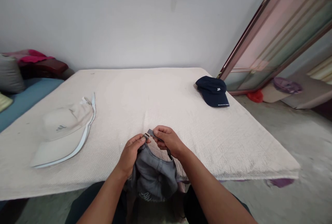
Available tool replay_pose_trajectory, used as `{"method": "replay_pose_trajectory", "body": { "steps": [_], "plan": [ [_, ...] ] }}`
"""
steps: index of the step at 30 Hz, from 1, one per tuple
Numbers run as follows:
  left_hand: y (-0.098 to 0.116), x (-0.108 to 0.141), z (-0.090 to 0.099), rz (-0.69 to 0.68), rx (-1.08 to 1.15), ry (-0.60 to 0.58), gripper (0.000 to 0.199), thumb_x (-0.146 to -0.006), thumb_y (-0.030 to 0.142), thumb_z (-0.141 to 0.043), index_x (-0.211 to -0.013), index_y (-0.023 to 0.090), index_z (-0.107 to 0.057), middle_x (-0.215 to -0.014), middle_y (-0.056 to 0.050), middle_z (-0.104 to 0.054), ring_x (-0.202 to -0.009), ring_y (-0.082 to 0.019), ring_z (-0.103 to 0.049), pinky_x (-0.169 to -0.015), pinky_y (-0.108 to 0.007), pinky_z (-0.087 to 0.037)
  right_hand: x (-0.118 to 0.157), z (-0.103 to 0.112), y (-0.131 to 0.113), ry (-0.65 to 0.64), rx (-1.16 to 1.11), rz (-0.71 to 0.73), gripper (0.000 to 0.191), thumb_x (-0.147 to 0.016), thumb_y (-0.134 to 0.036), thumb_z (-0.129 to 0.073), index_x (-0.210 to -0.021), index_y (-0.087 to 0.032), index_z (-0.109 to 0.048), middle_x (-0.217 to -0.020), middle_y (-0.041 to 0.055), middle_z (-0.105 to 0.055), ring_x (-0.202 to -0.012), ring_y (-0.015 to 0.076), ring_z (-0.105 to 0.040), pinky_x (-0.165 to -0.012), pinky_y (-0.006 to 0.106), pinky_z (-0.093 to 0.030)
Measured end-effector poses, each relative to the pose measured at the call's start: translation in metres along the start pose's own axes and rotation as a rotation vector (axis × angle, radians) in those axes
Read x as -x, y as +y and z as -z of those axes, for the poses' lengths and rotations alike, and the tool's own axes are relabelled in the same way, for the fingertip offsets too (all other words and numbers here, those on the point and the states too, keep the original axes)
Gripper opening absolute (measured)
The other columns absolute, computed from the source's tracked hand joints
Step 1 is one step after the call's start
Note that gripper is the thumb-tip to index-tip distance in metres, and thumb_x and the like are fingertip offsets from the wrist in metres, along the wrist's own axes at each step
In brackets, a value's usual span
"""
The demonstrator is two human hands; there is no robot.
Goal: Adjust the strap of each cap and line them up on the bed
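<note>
Three caps are at the table (pixel 246 151), which is spread with a cream textured cover. The gray cap (pixel 155 172) is at the middle of the table's near edge, partly over the cover, its crown and pale stitched lettering hanging down in front of that edge and its back opening turned upward. Both hands have hold of its adjuster above the table's near part.

The left hand (pixel 133 151) is nearly closed, thumb and fingers pinching the small metal buckle (pixel 146 136) on the cap's left side. The right hand (pixel 168 141) is also mostly closed, its thumb and index finger gripping the gray strap (pixel 151 133), with the other fingers curled beneath. The strap's tip is right beside the buckle; whether it touches or passes through the buckle cannot be told.

On the table's left part lies the cream baseball cap (pixel 64 123), with a three-stripe logo on its front and a pale blue-white edge along its brim, which points toward the table's near-left side. Near the table's far-right corner rests the navy baseball cap (pixel 211 90), with small white lettering on crown and brim.

Beyond the table's far edge stands a white wall (pixel 116 26). Left of the table are a blue cushion (pixel 38 90) and a gray pillow (pixel 10 75); right of it is a pink-framed sliding door (pixel 272 44).
</note>
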State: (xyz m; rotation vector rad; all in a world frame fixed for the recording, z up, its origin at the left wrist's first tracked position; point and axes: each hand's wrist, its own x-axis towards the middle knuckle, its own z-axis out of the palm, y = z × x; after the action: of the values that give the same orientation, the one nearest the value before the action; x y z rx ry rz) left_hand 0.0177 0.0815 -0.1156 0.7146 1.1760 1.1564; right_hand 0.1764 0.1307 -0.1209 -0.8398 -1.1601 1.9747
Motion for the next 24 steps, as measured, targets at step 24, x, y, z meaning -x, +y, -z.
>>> {"method": "replay_pose_trajectory", "body": {
  "steps": [24],
  "plan": [
    [-0.007,0.0,0.011,-0.011,-0.035,0.011,0.01,-0.071,0.028,-0.066,-0.076,0.02,-0.071,-0.073,0.001,-0.068,-0.07,-0.017,-0.058,-0.069,-0.026,-0.044,0.003,0.007,-0.002,-0.175,-0.019,-0.16,0.028,-0.078,-0.041,-0.068,-0.077,-0.017,-0.053,-0.058,-0.0074,-0.042,-0.042,0.0024,-0.021,-0.04,0.02,-0.012]
  ]
}}
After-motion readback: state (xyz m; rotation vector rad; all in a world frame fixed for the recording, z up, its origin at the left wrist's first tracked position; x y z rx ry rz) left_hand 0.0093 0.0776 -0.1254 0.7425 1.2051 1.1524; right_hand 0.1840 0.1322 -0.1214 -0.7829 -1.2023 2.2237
